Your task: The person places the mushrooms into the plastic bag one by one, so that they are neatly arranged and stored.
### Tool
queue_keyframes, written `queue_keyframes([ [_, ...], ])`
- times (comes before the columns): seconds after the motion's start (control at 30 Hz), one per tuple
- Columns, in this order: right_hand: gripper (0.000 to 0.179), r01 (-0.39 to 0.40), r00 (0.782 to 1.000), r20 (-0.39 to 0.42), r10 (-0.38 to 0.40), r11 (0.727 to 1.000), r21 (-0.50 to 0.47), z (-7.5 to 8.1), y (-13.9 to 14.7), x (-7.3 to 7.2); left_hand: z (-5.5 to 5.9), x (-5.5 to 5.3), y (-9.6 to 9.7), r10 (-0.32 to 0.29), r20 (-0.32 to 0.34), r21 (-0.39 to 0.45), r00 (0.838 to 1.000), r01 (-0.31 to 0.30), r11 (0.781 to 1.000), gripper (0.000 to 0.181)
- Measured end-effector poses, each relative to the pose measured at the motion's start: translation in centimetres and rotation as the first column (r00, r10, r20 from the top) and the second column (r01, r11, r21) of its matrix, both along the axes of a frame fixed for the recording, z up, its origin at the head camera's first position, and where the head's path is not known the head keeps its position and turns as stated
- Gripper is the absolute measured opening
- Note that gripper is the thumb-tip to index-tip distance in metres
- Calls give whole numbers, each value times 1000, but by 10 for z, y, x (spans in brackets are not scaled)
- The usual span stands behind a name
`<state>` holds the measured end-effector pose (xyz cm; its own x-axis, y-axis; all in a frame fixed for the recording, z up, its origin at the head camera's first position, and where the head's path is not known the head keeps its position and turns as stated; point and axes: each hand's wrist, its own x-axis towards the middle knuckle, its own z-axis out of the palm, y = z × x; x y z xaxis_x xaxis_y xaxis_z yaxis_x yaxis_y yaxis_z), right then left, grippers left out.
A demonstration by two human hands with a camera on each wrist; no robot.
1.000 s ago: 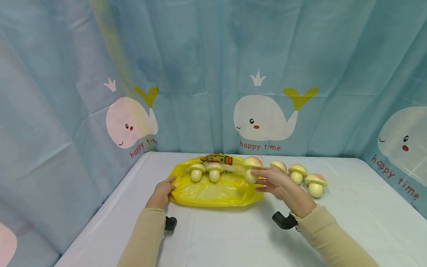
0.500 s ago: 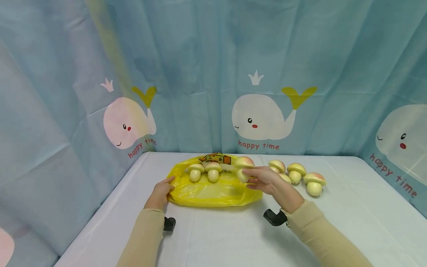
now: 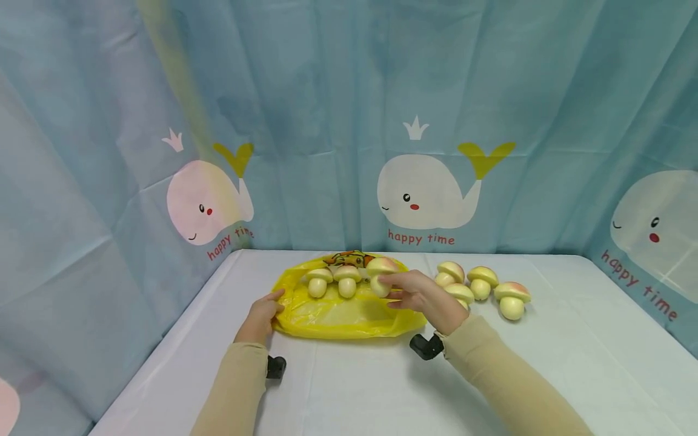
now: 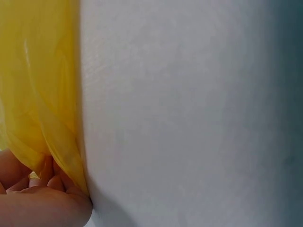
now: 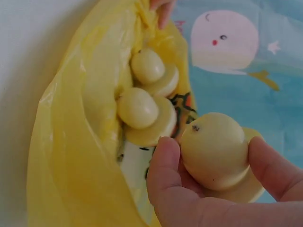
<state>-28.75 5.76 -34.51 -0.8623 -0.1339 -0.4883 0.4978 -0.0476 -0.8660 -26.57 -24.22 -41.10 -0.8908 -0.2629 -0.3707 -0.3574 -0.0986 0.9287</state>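
Note:
A yellow plastic bag [image 3: 327, 324] lies on the table with its mouth spread wide. Inside it, side by side, stand two toy mushrooms, a left one [image 3: 318, 283] and a right one [image 3: 346, 282], with pale stems and pinkish caps. My left hand [image 3: 262, 318] grips the bag's left edge; in the left wrist view its curled fingers [image 4: 45, 182] hold the yellow film. Over the bag's right part my right hand [image 3: 420, 297] pinches the stem of a third toy mushroom [image 5: 215, 151] between thumb and fingers, cap upward.
Several more toy mushrooms, one of them the rightmost mushroom [image 3: 512, 301], stand in a cluster to the right of the bag on the white table [image 3: 349, 387]. Behind the table hangs a blue curtain [image 3: 316, 200] with whale prints.
My right hand has moved left with the mushroom, from the bag's right edge to close beside the two inside. The left hand stays at the bag's edge.

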Motion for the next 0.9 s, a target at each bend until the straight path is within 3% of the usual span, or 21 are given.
queue_keyframes([
  [0.13, 53, 23, 999, 32, -24, 999, 24, -6, -10, -8, 1, 0, -1, 10, 4, 14, 1000, -10, 1000, 57],
  [0.27, 54, 57, 997, 56, -56, 998, -19, -13, -17, -13, 1, 0, 0, 3, 2, 18, 1000, -3, 1000, 56],
  [0.47, 55, 113, 993, 42, -113, 993, -12, -26, -26, -16, -1, -1, 0, -16, -12, 25, 1000, 17, 1000, 57],
  [0.67, 53, 193, 980, 31, -195, 979, 58, -42, -32, -18, -2, -1, 0, -14, -13, 18, 1000, 14, 1000, 57],
  [0.9, 51, 259, 966, -62, -252, 941, 218, -52, -41, -23, -1, -2, 0, 7, 1, 10, 1000, -7, 1000, 57],
])
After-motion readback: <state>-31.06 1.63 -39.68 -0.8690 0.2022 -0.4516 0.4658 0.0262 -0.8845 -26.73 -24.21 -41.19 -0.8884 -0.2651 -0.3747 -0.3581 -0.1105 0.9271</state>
